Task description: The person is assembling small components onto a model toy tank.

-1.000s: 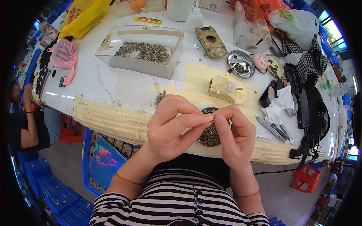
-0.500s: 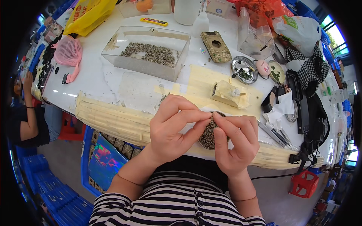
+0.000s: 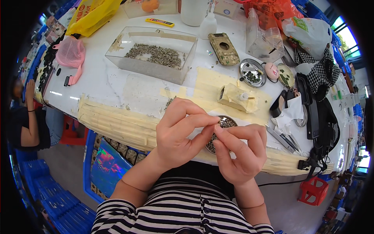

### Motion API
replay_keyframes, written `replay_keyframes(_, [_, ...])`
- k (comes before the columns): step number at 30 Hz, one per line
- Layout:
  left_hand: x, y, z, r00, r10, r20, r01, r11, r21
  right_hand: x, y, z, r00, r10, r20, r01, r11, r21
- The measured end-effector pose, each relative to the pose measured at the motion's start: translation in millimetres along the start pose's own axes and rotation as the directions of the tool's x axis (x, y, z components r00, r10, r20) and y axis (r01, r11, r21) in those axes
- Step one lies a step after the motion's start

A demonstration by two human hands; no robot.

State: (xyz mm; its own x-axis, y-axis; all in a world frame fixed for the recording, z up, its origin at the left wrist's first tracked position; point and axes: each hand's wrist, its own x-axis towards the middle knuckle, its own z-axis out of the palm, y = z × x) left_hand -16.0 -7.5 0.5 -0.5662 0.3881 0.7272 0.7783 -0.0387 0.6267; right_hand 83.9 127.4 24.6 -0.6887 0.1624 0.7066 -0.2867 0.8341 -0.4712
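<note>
Left hand [image 3: 179,132]: raised above the near edge of the white worktable [image 3: 105,84], fingers curled, thumb and forefinger pinched together at their tips; what is gripped is too small to be made out.

Right hand [image 3: 241,150]: held just beside the left, fingertips met with those of the left hand, thumb and forefinger likewise pinched on something that cannot be made out.

Small round metal dish of dark grey beads [image 3: 224,124]: set on the table directly under the two hands, largely covered by them.

Clear rectangular plastic tray [image 3: 156,54]: placed farther back on the table, grey beads spread over its floor.

Second round metal dish [image 3: 252,73]: located to the right rear, a few dark beads inside.

Pink mesh pouch [image 3: 70,52]: laid near the table's left edge.

Cream tape-wrapped block [image 3: 235,98]: positioned just behind the near dish.
</note>
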Motion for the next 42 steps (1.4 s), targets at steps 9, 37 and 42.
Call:
replay_keyframes(9, [-1, 0, -2, 1.0, -0.003, 0.028, 0.005, 0.998, -0.066, -4, 11, 7, 0.945, 0.301, 0.129, -0.328, 0.883, 0.337])
replay_keyframes(37, [1, 2, -3, 1.0, 0.001, 0.018, -0.001, 0.999, -0.036, -2, 10, 8, 0.911, 0.394, 0.121, -0.402, 0.785, 0.472])
replay_keyframes(42, [0, 0, -1, 1.0, -0.024, 0.008, 0.024, 0.999, -0.035, -1, 5, 5, 0.996, 0.081, -0.029, -0.079, 0.996, 0.041])
